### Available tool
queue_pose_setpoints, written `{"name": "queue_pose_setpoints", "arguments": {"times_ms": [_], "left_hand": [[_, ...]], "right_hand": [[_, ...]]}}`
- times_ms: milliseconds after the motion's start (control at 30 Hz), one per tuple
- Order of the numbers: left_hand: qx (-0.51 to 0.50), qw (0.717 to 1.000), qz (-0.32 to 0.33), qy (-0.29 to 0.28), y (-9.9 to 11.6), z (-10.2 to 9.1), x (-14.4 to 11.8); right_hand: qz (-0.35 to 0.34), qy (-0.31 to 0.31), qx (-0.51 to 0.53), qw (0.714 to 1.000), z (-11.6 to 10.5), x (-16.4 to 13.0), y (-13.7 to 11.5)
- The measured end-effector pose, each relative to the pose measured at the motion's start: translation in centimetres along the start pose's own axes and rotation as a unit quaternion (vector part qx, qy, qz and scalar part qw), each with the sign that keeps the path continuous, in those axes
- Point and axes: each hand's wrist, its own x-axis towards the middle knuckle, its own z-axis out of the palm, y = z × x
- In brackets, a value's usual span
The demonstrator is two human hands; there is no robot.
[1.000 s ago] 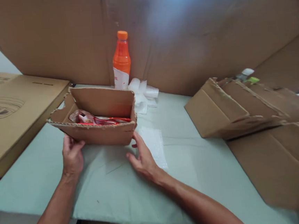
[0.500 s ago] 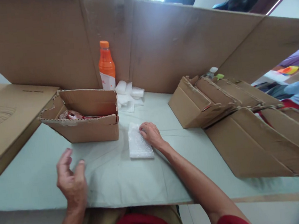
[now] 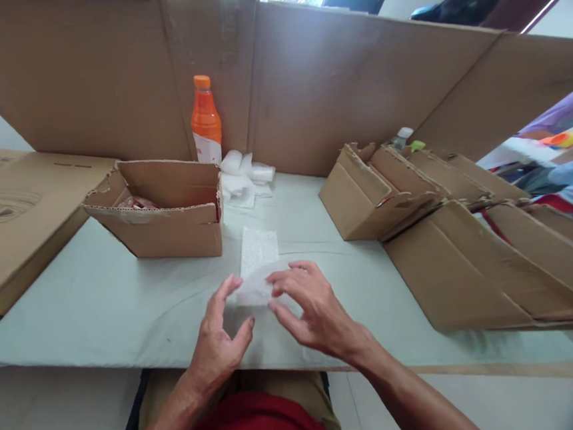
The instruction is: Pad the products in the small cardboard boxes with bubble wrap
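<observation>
A thin translucent plastic sheet, blurred and probably bubble wrap, is raised above the table between my hands. My right hand has its bent fingers over the sheet's right part, with the thumb below; it appears to hold it. At the sheet's left edge is my left hand, its forefinger close to or touching the edge and its thumb spread away. Just beyond lies a flat piece of bubble wrap on the pale green cloth, its near end hidden by the raised sheet.
An open cardboard box with a wrapped reddish item stands left. Behind it are an orange bottle and crumpled white packing pieces. Cardboard bins line the right. A tall cardboard panel closes the back; a large flat carton lies far left.
My right hand has drawn nearer my body, lifting a sheet off the bubble wrap on the table. My left hand has moved right, up to the sheet's edge.
</observation>
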Motion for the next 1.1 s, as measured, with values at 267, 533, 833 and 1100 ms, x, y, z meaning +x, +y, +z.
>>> {"name": "queue_pose_setpoints", "arguments": {"times_ms": [267,533,833,1100], "left_hand": [[-0.084,0.995,-0.007,-0.048,1.0,-0.8,-1.4],[-0.047,0.99,-0.116,-0.062,0.7,0.1,-1.6],[0.179,0.97,-0.115,-0.113,-0.9,1.3,0.7],[0.266,0.949,-0.093,-0.142,-0.6,1.8,1.1]], "right_hand": [[0.125,-0.02,0.032,0.991,-1.2,-8.0,-0.1],[0.308,0.039,0.192,0.931,5.0,-8.8,0.4],[0.349,0.02,0.076,0.934,7.5,-7.0,2.0],[0.143,-0.001,-0.063,0.988,5.0,-8.1,0.3]]}}
